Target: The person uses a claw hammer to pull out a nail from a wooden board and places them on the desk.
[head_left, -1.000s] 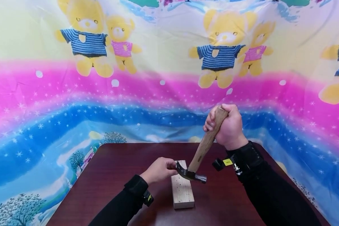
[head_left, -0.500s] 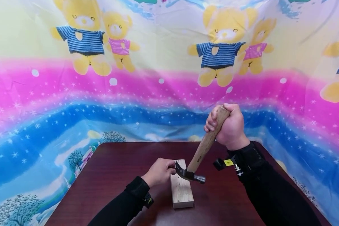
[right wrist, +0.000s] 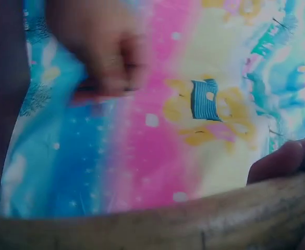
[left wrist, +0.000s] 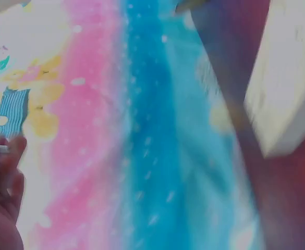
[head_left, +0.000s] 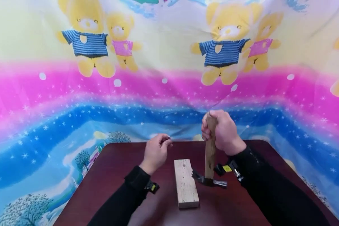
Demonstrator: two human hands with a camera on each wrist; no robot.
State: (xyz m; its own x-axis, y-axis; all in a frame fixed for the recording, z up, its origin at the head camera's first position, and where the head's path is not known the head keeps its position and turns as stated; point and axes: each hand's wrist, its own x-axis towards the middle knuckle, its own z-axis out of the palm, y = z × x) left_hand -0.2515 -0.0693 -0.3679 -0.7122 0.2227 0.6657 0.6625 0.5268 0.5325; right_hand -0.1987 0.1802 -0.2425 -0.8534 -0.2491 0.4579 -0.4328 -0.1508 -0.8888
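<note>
Right hand (head_left: 225, 133) gripping hammer (head_left: 210, 158), left hand (head_left: 156, 153) pinching small object (left wrist: 2, 149), block (head_left: 185, 186) apart from far table edge (head_left: 186, 143)

Withdrawal of left hand (head_left: 155, 153) from wooden block (head_left: 185, 183), exposure of small piece (head_left: 169, 138) in its pinch, swing of hammer (head_left: 210, 157) to near-upright below right hand's (head_left: 225, 133) grip, shift of head (head_left: 209, 181) to block's right.

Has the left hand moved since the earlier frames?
Yes: in the head view, the left hand has moved up and left, away from the wooden block, toward the table's far edge.
</note>
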